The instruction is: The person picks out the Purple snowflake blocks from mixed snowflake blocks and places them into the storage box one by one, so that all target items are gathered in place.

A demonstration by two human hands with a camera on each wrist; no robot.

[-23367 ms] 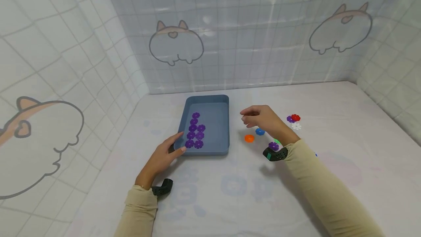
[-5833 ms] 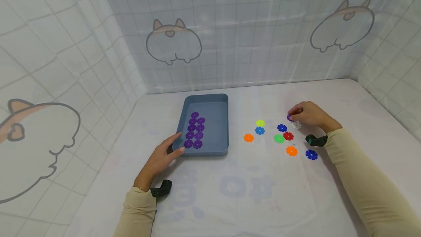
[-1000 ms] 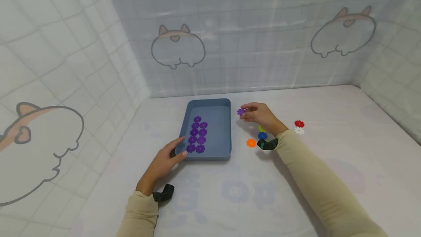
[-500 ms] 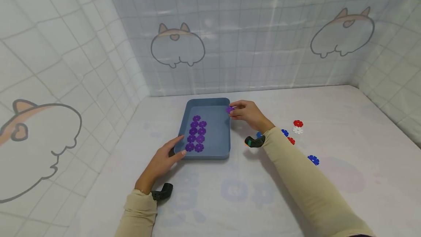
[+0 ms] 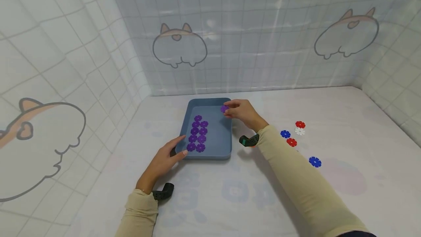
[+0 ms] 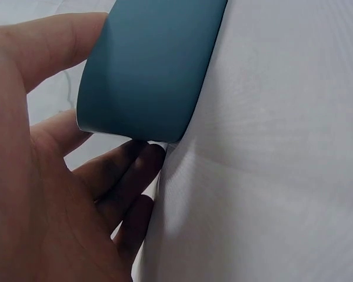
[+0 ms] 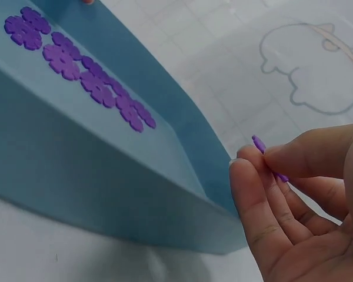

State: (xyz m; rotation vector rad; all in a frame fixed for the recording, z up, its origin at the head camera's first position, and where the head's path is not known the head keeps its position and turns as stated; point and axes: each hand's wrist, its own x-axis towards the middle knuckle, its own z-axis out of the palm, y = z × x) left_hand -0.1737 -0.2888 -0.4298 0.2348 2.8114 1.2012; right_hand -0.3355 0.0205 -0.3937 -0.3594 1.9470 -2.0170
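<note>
In the head view my right hand [image 5: 245, 113] pinches a purple flower-shaped plastic disc [image 5: 224, 109] over the far right corner of the blue-grey tray [image 5: 215, 145]. Seen from the right wrist, the disc [image 7: 259, 143] is edge-on between thumb and fingertips, close by the tray wall [image 7: 106, 182]. Two columns of matching purple discs [image 5: 194, 131] lie flat in the tray's left part. My left hand [image 5: 164, 160] grips the tray's near left corner, thumb and index finger at the rim. From the left wrist, its fingers [image 6: 129, 167] reach around the tray corner [image 6: 147, 76].
Right of the tray, loose discs lie on the white cloth: a red one [image 5: 300, 124], a white one [image 5: 299, 131], another red one [image 5: 291, 142] and blue ones [image 5: 315, 162]. The right forearm [image 5: 296, 171] hides part of this area. A tiled-pattern curtain [image 5: 250, 57] stands behind.
My right hand has brought the purple disc leftward from the loose pile, across the tray's right rim and over its far corner. The left hand stays at the tray.
</note>
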